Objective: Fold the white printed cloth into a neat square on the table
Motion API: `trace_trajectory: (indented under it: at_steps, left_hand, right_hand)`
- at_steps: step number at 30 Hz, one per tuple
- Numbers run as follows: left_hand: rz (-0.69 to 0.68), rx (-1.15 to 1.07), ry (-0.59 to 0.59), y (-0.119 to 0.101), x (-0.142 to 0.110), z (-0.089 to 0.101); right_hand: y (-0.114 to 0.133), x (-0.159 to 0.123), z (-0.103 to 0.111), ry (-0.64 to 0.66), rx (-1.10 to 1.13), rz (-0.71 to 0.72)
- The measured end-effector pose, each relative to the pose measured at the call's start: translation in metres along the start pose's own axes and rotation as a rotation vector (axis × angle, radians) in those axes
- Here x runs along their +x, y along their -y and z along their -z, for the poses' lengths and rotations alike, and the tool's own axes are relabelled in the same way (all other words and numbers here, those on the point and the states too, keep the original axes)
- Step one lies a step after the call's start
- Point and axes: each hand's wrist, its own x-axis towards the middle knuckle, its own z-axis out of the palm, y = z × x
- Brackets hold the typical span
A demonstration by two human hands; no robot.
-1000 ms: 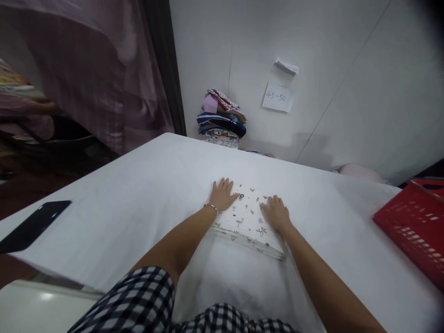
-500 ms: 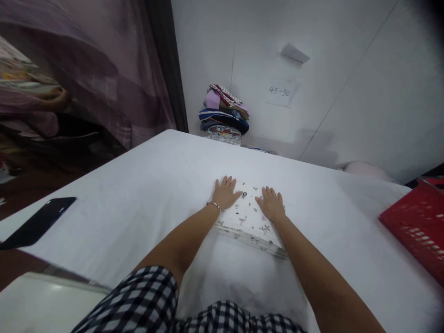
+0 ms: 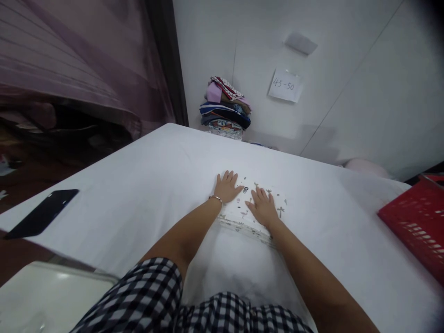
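Note:
A folded white cloth with small printed figures (image 3: 277, 203) lies flat in the middle of the white table (image 3: 145, 185). My left hand (image 3: 226, 187) rests open on the cloth's left edge, fingers stretched forward, a thin bracelet at the wrist. My right hand (image 3: 262, 206) lies open and flat on the middle of the cloth, fingers spread. Both forearms reach out from my checked sleeves at the bottom of the view.
A black phone (image 3: 42, 213) lies near the table's left edge. A red plastic basket (image 3: 416, 222) stands at the right edge. Behind the table a stack of folded clothes (image 3: 225, 108) sits against the wall, under a paper note reading 45-50 (image 3: 284, 85).
My right hand has slid leftward across the cloth, from its right side to its middle. My left hand has stayed at the left edge.

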Motion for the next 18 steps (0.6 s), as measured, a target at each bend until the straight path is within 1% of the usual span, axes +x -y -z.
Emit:
trace_trajectory:
  at_steps: [5, 8, 9, 11, 14, 16, 18]
  left_hand:
    - [-0.001, -0.023, -0.008, -0.002, -0.001, 0.003]
    - [0.009, -0.045, 0.018, -0.002, -0.001, 0.005]
    - [0.010, -0.052, 0.031, -0.002, -0.001, 0.006]
    - [0.008, -0.071, 0.054, -0.001, 0.000, 0.008]
    - [0.014, -0.134, 0.070, 0.003, 0.003, 0.012]
    - [0.059, -0.220, 0.083, 0.006, 0.006, 0.016]
    - [0.132, -0.329, 0.101, 0.010, 0.007, 0.023]
  right_hand:
    - [-0.003, 0.004, 0.004, 0.003, 0.055, -0.007]
    - [-0.009, 0.001, 0.010, 0.041, 0.163, -0.044]
    - [-0.014, -0.002, 0.012, 0.036, 0.201, -0.066]
    - [-0.026, -0.014, 0.013, -0.037, 0.259, -0.130]
    - [-0.048, -0.038, 0.009, -0.217, 0.374, -0.268]
    - [-0.058, -0.055, 0.003, -0.289, 0.559, -0.391]
    - [-0.064, -0.070, -0.001, -0.297, 0.802, -0.496]
